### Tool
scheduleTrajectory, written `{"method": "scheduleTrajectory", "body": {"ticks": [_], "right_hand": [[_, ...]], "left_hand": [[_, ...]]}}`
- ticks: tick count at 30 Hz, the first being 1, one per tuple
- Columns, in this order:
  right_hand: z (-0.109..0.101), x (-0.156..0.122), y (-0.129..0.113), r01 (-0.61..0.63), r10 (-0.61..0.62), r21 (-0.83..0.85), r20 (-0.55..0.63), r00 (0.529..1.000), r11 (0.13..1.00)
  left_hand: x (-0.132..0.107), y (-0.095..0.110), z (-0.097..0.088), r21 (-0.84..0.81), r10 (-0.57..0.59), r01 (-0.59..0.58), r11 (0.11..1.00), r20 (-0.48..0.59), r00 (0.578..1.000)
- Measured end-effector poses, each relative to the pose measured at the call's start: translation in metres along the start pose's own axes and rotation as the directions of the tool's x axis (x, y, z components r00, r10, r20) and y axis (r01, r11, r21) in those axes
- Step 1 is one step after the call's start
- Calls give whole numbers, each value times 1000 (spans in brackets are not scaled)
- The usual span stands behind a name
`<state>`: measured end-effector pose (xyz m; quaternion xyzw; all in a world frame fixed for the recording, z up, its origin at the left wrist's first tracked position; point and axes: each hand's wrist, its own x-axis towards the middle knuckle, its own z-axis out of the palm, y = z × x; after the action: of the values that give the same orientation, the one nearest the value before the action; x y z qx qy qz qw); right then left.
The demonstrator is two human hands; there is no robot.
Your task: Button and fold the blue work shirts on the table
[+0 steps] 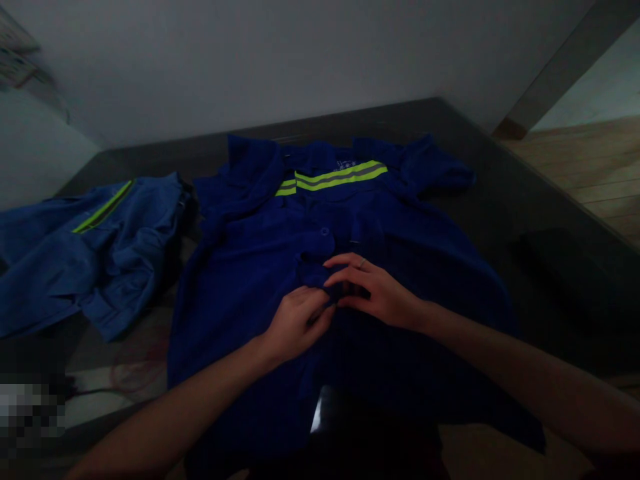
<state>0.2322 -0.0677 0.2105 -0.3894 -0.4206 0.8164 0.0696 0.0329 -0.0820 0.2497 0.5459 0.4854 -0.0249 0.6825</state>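
Note:
A dark blue work shirt (240, 267) with yellow-and-grey reflective strips lies spread on a dark table, its collar end away from me. My left hand (300, 320) is closed on the shirt's front edge, near the middle. Just right of it, my right hand (377, 290) pinches the same front edge, thumb and fingers bent and wearing a ring. The fingertips of both hands nearly meet. A button (325, 231) shows on the front above them. Whatever small part lies between the fingertips is hidden.
A lighter blue garment (120, 253) with a yellow strip lies crumpled to the left. On the right of the dark table (415, 113) sits a black flat object (565, 267), too dim to name. A pale wall (280, 67) stands behind; wall sockets (17, 63) show at the upper left.

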Motion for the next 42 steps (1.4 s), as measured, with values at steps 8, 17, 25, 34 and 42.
{"method": "scheduleTrajectory", "body": {"ticks": [8, 17, 25, 34, 42], "right_hand": [[-1, 1, 2, 59, -65, -55, -104, 992, 997], [-12, 4, -3, -105, 122, 76, -263, 957, 992], [-45, 7, 19, -212, 282, 189, -557, 781, 959], [-60, 11, 36, -316, 397, 240, -598, 697, 918], [-139, -28, 30, -430, 342, 125, -810, 476, 894]], "left_hand": [[0, 0, -5, -110, 1, -12, 994, -96, 995], [4, -7, -5, 20, -53, 50, 999, 154, 987], [6, -3, -7, 125, -111, 88, 988, 191, 975], [8, 6, -15, -143, -175, 175, 974, 18, 984], [-4, -2, -138, -385, -415, 216, 897, -566, 713]]}}
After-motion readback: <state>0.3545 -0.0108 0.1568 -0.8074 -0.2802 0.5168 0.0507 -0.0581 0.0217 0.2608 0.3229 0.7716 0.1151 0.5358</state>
